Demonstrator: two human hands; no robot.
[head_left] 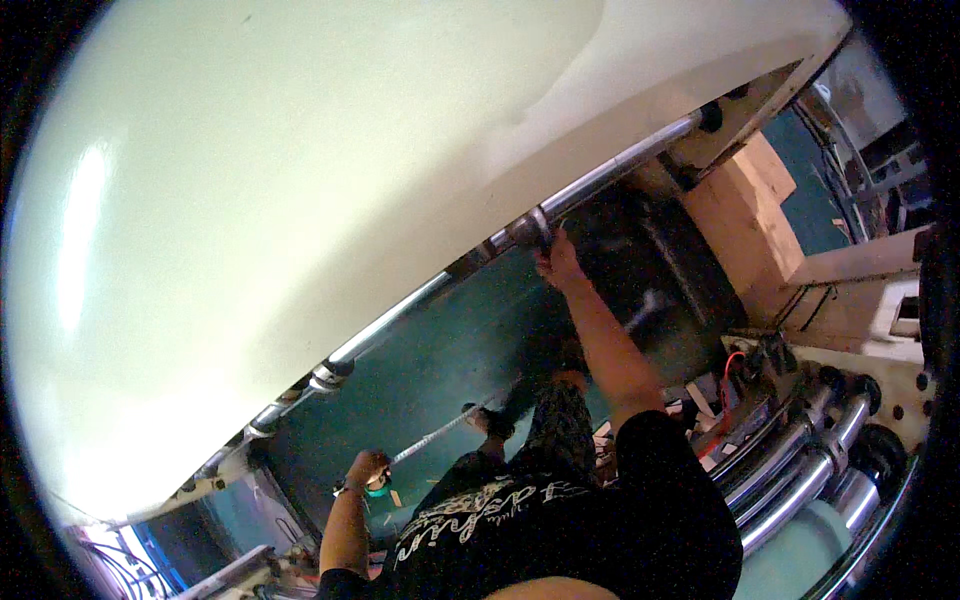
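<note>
My left hand (366, 468) is closed round a tape measure (377, 489) with a teal case, low at the left. Its pale blade (435, 436) sticks out to the right, ending near my feet. My right hand (562, 264) is raised to a long chrome shaft (630, 165) under the large cream panel. Its bent fingers are at a dark metal collar (530, 228) on that shaft; the fingertips are partly hidden in shadow. Another metal collar (330, 377) sits farther left along the same shaft.
The big cream panel (300, 150) overhangs the upper left. Chrome rollers (800, 480) stand at the lower right, beside scattered scraps and an orange cable (732, 375). A cardboard-coloured block (745, 205) is at the right. Green floor (430, 350) lies under the shaft.
</note>
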